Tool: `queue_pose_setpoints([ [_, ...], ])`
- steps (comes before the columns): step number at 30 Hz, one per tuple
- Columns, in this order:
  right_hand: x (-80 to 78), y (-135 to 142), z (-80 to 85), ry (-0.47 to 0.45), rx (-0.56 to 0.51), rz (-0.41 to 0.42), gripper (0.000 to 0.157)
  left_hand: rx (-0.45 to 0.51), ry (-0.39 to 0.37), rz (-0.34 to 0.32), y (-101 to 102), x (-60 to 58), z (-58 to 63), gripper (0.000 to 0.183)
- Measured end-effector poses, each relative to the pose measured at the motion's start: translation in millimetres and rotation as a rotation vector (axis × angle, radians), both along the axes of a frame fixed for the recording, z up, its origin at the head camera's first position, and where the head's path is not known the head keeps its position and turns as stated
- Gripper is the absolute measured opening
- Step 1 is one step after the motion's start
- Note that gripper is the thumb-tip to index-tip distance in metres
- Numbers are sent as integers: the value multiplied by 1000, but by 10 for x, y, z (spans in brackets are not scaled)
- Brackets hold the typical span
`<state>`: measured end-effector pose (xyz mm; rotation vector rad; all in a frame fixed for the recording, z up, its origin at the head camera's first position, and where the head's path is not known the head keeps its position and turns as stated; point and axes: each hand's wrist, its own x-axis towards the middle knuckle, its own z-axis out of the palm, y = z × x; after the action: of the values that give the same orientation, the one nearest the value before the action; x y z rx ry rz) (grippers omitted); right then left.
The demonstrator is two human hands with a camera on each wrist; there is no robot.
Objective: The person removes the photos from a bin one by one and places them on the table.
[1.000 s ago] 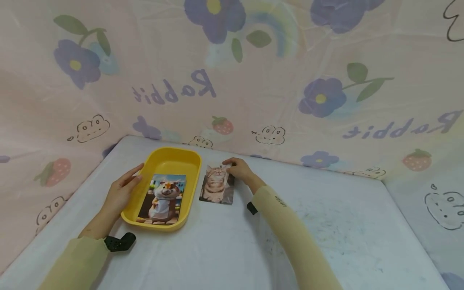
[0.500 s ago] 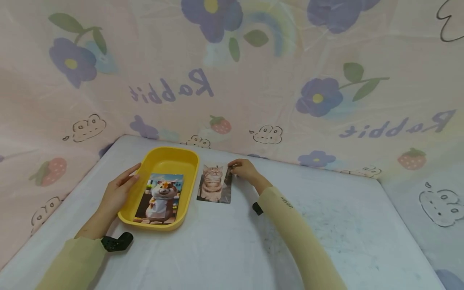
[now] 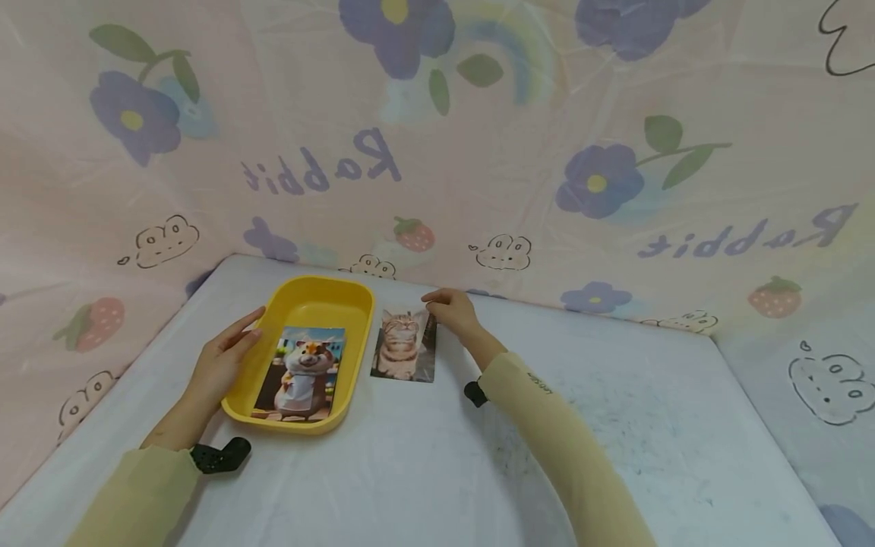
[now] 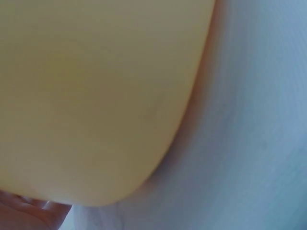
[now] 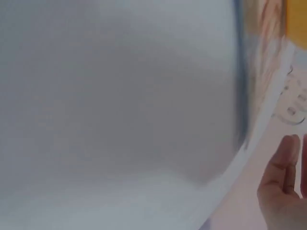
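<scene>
A yellow plastic tray (image 3: 362, 357) stands on the left of the table, with a picture card of a hamster in an apron (image 3: 301, 380) in it. My left hand (image 3: 222, 361) rests along the tray's left rim, its fingers fairly straight; in the left wrist view the tray (image 4: 96, 96) hides most of that hand. Right of the tray, a cat picture card (image 3: 402, 349) lies on the table. My right hand (image 3: 454, 313) hovers at the card's upper right corner, thumb and forefinger close together. In the right wrist view that hand (image 5: 283, 187) appears apart from the card.
The white-covered table (image 3: 424, 471) has dark smudges on its right half. A pale patterned curtain (image 3: 465, 182) with flowers and rabbits hangs behind it. Black wrist cameras are worn on both wrists.
My right hand shifted from the cat card's top corner to its right edge, then back up and slightly left. The left hand, the tray and the hamster card keep their places.
</scene>
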<state>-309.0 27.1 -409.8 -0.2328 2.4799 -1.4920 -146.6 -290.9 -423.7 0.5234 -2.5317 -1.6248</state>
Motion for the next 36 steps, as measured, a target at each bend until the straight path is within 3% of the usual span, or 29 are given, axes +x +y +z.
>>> queue_pose_setpoints([
  [6,66,-265,119,9,-164,18,25,-2,23,1,-14,6,-25,55],
  [10,124,-454,253,36,-214,59,24,-17,46,-5,-15,12,-23,55],
  [17,238,-767,363,22,-207,156,24,-5,47,-1,-22,-5,-18,54],
  [26,362,-1034,334,-18,-216,284,25,-4,59,5,-17,-15,-26,53],
  [36,456,-1202,307,-145,-97,532,32,16,54,9,-15,5,-4,52],
])
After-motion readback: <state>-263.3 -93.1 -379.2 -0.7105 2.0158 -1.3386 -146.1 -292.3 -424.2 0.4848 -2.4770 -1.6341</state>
